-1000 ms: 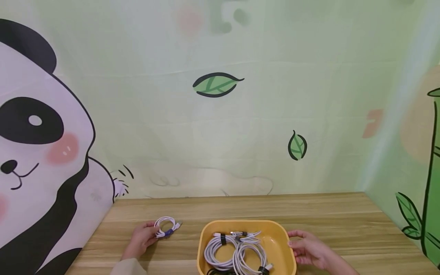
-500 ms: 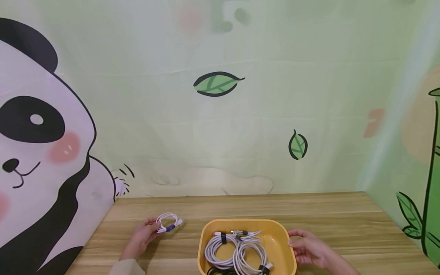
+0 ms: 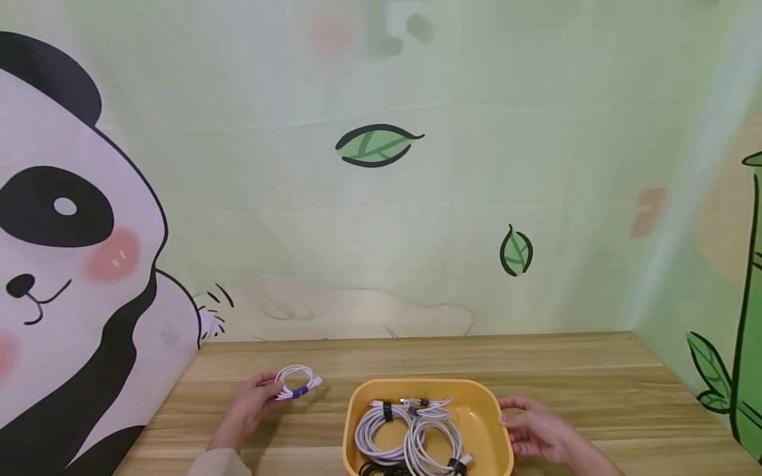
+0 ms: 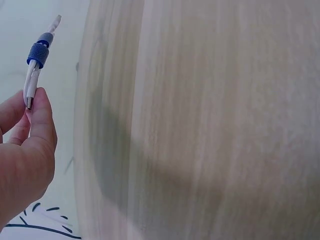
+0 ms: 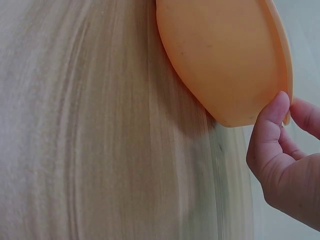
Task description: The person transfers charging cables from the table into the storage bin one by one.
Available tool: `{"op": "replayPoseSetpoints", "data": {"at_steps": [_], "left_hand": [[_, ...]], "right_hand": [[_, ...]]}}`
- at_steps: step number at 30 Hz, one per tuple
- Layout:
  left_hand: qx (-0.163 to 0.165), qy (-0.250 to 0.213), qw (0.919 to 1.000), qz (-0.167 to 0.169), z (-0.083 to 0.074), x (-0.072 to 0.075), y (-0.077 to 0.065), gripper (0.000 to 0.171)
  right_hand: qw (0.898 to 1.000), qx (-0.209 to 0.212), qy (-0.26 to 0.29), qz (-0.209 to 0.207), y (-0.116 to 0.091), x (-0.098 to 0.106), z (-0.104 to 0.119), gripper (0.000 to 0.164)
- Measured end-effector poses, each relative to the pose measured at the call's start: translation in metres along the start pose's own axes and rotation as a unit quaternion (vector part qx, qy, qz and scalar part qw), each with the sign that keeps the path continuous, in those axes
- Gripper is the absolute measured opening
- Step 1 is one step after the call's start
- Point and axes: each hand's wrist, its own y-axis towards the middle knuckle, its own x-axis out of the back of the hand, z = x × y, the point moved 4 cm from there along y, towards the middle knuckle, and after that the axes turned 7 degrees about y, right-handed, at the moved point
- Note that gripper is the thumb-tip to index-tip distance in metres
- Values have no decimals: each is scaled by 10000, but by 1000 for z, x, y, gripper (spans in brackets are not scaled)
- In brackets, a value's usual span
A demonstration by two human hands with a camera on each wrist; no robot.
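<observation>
Left hand (image 3: 250, 406) pinches coiled cable (image 3: 296, 383); wrist view shows its blue tie (image 4: 38, 53). Right hand (image 3: 532, 430) fingers curl on yellow bin (image 3: 497, 413) rim; head view shows cables inside.

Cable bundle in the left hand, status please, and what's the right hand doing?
Left hand pinches coiled white cable above table. Right hand grips yellow bin rim. More coiled cables inside. Nothing in the way.
</observation>
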Motion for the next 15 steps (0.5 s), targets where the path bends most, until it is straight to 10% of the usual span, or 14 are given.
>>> {"op": "replayPoseSetpoints", "data": {"at_steps": [15], "left_hand": [[-139,149,9990,405,-20,-19,-5,41]], "right_hand": [[10000,25,-4,0,-2,-2,2,42]]}}
